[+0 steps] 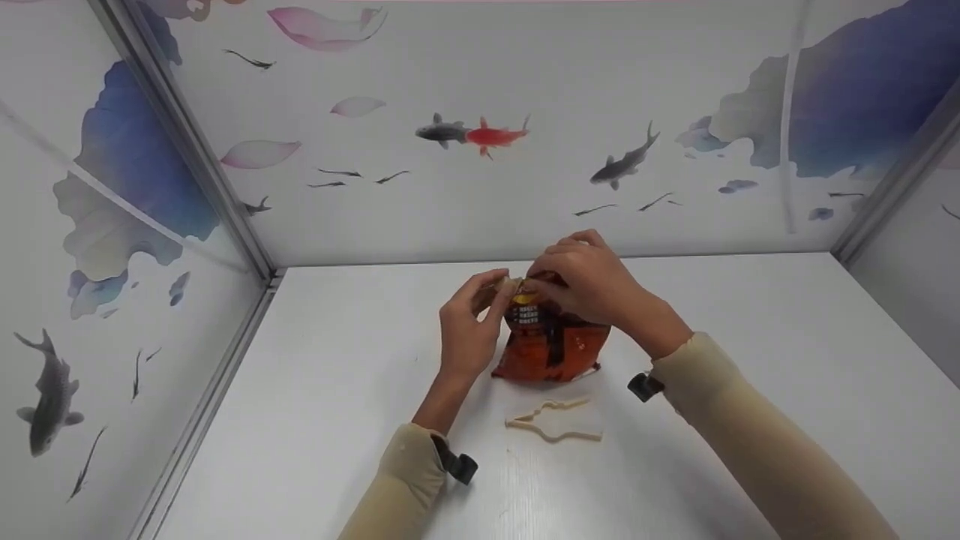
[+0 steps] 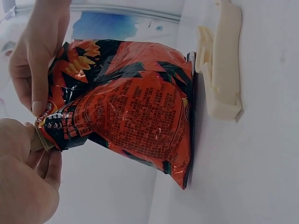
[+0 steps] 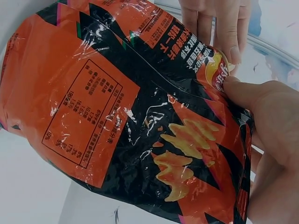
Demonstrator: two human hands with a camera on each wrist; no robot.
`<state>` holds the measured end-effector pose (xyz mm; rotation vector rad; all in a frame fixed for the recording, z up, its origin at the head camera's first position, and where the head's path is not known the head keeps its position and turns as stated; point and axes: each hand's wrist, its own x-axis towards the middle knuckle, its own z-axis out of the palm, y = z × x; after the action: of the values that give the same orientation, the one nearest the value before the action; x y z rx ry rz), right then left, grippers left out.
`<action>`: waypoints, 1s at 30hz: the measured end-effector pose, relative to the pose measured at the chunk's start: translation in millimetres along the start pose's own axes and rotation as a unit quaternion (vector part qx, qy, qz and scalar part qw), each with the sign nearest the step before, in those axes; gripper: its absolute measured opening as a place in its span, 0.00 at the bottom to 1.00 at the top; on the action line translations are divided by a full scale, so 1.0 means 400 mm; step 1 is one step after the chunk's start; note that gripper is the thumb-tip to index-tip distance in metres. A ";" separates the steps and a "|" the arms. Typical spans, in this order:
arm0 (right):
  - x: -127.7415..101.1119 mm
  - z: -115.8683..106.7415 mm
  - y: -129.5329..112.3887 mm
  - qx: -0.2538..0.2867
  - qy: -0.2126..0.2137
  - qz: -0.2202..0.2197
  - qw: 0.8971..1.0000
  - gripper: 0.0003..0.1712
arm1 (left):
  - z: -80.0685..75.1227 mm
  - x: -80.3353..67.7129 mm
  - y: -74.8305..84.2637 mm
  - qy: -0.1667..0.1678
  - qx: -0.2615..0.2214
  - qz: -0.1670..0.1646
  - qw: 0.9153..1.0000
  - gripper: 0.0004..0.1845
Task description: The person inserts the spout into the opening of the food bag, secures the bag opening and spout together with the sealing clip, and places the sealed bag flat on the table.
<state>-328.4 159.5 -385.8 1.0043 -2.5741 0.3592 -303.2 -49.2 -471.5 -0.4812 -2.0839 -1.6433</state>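
An orange-and-black glossy plastic snack bag (image 1: 551, 341) is stood upright near the middle of the white bench (image 1: 750, 337), its bottom seam resting on the surface and its top edge gathered between both hands. The left hand (image 1: 469, 326) is seen pinching the left corner of the top between thumb and fingertips, and the right hand (image 1: 585, 277) is closed over the top from the other side, fingers curled round the crumpled film; in the wrist views the fingertips of the two hands are shown close together on the same seam. The bag is judged to be light, puffed and soft, its contents probably brittle, so a squeeze on the body is best avoided; the shiny film looks slippery, and the flat sealed top edge, where the film is doubled, is judged the surest place for a hold. It would likely tip easily if released, since it is balanced on a narrow base. A cream-coloured plastic sealing clip (image 1: 555, 421), lying open with its two arms spread, is found on the bench just in front of the bag, nearer the person and apart from it. Cream sleeves (image 1: 757, 427) and dark wrist straps are visible on both forearms. The bench is enclosed by white panels (image 1: 480, 150) printed with fish and blue leaves. Nothing is seen standing between the hands and the bag.
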 end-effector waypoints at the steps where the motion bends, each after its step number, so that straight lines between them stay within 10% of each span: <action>1: -0.001 0.000 0.001 0.004 -0.001 0.001 1.000 0.11 | 0.000 0.000 0.000 0.000 0.002 -0.004 1.000 0.15; 30: 0.008 0.009 0.002 0.052 -0.047 0.016 0.997 0.11 | -0.006 -0.003 -0.006 -0.020 -0.039 -0.018 0.999 0.15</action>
<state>-331.9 156.8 -387.7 1.0388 -2.6824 0.4697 -303.1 -52.1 -473.5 -0.5086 -2.0737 -1.7542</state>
